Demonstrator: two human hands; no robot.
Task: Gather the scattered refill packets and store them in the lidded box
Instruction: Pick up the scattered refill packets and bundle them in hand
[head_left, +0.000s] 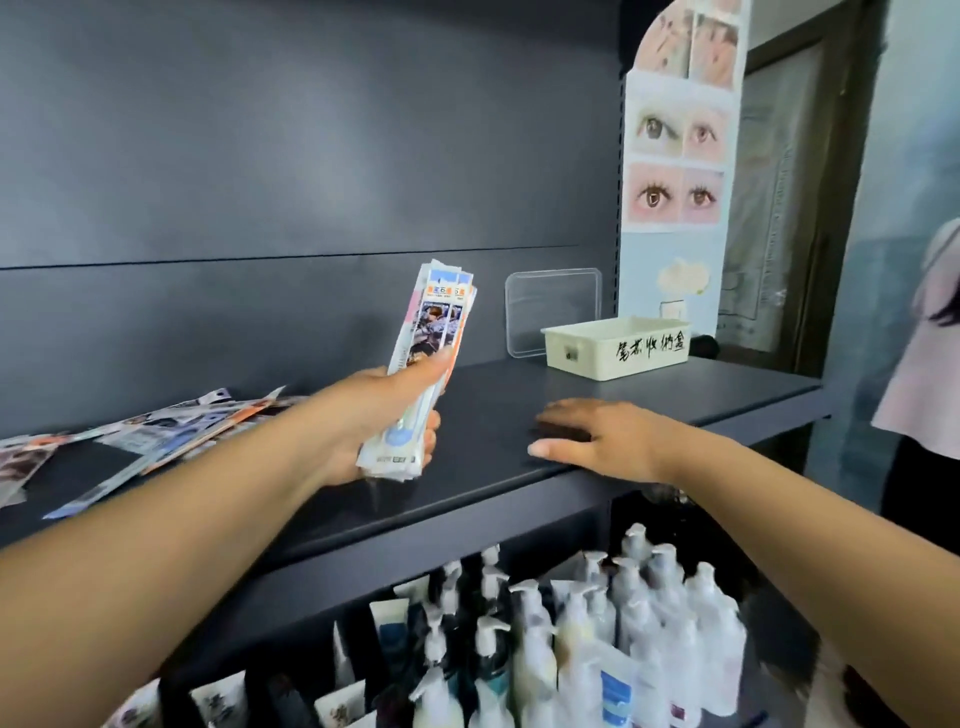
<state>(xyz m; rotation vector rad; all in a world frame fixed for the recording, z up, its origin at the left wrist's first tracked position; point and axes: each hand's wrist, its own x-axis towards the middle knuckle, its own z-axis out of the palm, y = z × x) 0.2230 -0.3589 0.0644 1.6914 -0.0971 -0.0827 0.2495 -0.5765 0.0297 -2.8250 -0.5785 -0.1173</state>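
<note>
While a bundle of packets is gripped upright at the centre of the frame by the left hand, fingers curled round its lower half, the right hand is laid flat and released on the shelf. More packets are left scattered at the left edge. The box is seen open at the upper right, its lid leaned against the back wall behind it. Since the bundle is held only low down, the top could fan out and packets be dropped short of the box.
</note>
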